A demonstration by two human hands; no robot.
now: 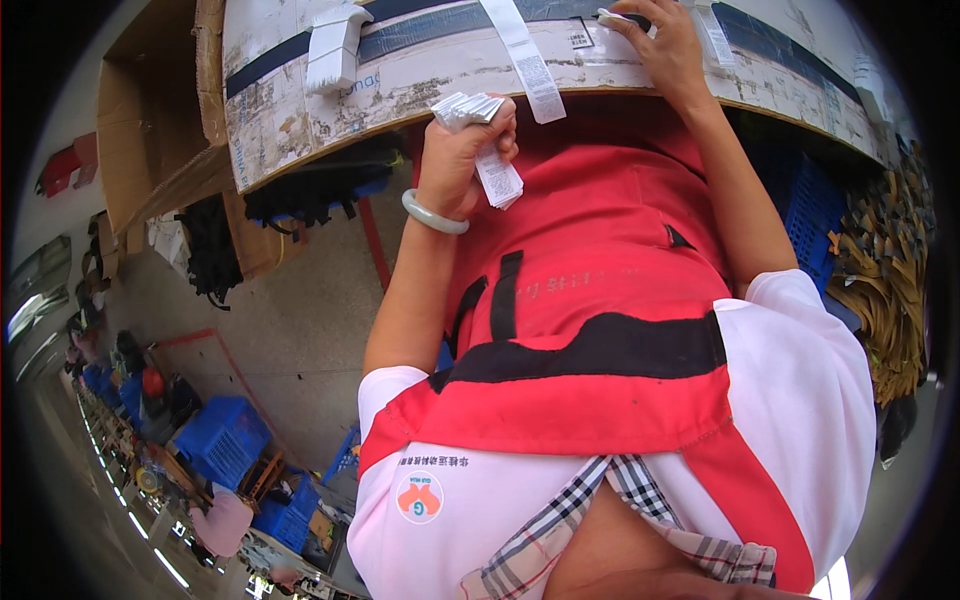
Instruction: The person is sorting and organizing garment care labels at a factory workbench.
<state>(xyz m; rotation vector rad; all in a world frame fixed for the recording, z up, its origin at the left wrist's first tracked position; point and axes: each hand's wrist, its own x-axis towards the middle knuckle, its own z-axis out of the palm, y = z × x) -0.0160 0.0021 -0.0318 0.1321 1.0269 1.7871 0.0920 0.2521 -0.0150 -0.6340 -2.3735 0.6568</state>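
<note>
My left hand [462, 160], with a pale bangle [434, 214] at the wrist, is closed round a bundle of folded white printed labels [500, 182]. Their folded ends fan out above the fist, and a printed end hangs below it. Over the worn tabletop [285, 128], my right hand [662, 48] has its thumb and fingers drawn together. A small whitish bit shows at the fingertips; its kind is unclear. Between the hands, a long white label strip [527, 62] hangs over the table's front edge. Another strip [712, 40] lies right of my right hand.
A stack of folded white labels [335, 50] sits at the table's left. Beside the table stands an open cardboard box [155, 120]. Blue crates [222, 440] are on the floor at left. A blue basket [808, 215] and brown strap-like pieces [880, 290] are at right.
</note>
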